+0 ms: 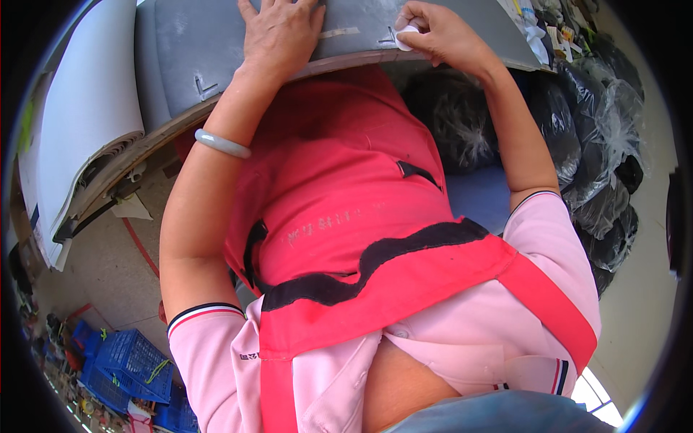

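My left hand [280, 35] lies flat on a dark grey sheet [209, 40] at the table's edge, its fingers spread and partly cut off by the top of the view. To its right, my right hand [451, 40] pinches a small white rounded piece of chalk [408, 37] between thumb and fingers. The chalk rests at a white corner-shaped mark [388, 37] on the sheet. Another L-shaped white mark [205, 87] shows left of my left wrist. Between the hands, a pale strip [339, 33] runs along the sheet.
A thick roll of white sheet material [90, 108] lies at the left of the table, overhanging the table edge [167, 130]. Black plastic bags [556, 137] are heaped on the right. Blue plastic crates [137, 361] stand at the lower left. My red apron [339, 180] reaches under the table edge.
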Tool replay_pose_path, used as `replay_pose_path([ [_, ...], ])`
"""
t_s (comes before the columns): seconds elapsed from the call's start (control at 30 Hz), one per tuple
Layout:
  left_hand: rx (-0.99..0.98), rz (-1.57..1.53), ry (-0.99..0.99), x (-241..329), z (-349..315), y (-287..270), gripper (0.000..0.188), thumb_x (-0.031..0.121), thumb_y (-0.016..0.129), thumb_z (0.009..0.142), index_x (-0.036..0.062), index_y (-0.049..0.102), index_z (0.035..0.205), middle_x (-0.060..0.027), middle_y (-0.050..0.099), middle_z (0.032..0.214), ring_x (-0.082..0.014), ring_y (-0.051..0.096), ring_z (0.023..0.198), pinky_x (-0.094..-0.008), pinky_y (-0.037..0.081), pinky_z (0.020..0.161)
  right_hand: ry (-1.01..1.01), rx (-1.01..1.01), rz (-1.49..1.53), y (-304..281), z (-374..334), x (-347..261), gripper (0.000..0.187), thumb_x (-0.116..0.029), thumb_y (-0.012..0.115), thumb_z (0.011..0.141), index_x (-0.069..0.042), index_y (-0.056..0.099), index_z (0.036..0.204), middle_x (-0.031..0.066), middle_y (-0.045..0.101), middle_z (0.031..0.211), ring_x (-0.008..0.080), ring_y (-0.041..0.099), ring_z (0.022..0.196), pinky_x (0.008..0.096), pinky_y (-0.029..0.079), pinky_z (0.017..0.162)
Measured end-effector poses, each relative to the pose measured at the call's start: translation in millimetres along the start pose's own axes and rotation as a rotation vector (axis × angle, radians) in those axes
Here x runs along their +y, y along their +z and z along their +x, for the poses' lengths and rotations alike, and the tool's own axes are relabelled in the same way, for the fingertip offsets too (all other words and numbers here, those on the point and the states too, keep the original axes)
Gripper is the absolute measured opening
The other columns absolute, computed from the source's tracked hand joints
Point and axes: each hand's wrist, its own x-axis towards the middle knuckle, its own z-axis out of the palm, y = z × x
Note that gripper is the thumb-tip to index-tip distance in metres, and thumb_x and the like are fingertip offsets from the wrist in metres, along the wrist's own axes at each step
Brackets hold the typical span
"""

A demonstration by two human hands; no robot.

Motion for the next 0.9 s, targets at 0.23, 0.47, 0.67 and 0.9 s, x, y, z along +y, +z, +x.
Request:
replay_pose_path([
  [0.23, 0.012, 0.097, 0.011, -6.0, 1.5, 7.5, 0.039, 0.033, 0.056, 0.103, 0.0180, 0.061, 0.139, -0.0083, 0.055, 0.146, -0.0319, 0.044, 0.144, -0.0747, 0.024, 0.112, -0.220, 0.338, -0.002, -14.9, 68.1, -0.5, 0.020, -0.020, 0.068, 0.095, 0.000, 0.070, 0.095, 0.0043, 0.068, 0.079, 0.0130, 0.063, 0.069, 0.0321, 0.052, 0.065],
  [0.47, -0.053, 0.079, -0.028, -1.5, 1.5, 3.2, 0.039, 0.031, 0.056, 0.103, 0.0175, 0.060, 0.139, -0.0096, 0.052, 0.147, -0.0337, 0.040, 0.145, -0.0745, 0.022, 0.115, -0.405, 0.434, -0.177, -20.0, 163.7, 13.7, 0.023, -0.021, 0.062, 0.095, 0.001, 0.072, 0.094, 0.0198, 0.070, 0.087, 0.0314, 0.067, 0.080, 0.0402, 0.052, 0.075],
  [0.67, -0.052, 0.063, -0.037, 0.0, 1.9, 1.4, 0.038, 0.030, 0.056, 0.103, 0.0172, 0.061, 0.139, -0.0096, 0.052, 0.147, -0.0332, 0.042, 0.144, -0.0736, 0.021, 0.116, -0.569, 0.427, -0.325, -23.6, 196.7, 21.4, 0.022, -0.019, 0.061, 0.093, 0.000, 0.071, 0.092, 0.0218, 0.070, 0.089, 0.0400, 0.066, 0.090, 0.0454, 0.051, 0.081],
  [0.9, -0.053, 0.042, -0.044, 0.3, 2.1, 2.0, 0.038, 0.030, 0.057, 0.102, 0.0167, 0.062, 0.138, -0.0095, 0.053, 0.146, -0.0330, 0.042, 0.145, -0.0736, 0.020, 0.116, -0.510, 0.417, -0.522, -24.5, 209.1, 22.6, 0.022, -0.023, 0.064, 0.092, -0.001, 0.069, 0.091, 0.0233, 0.069, 0.087, 0.0454, 0.064, 0.088, 0.0475, 0.053, 0.082],
])
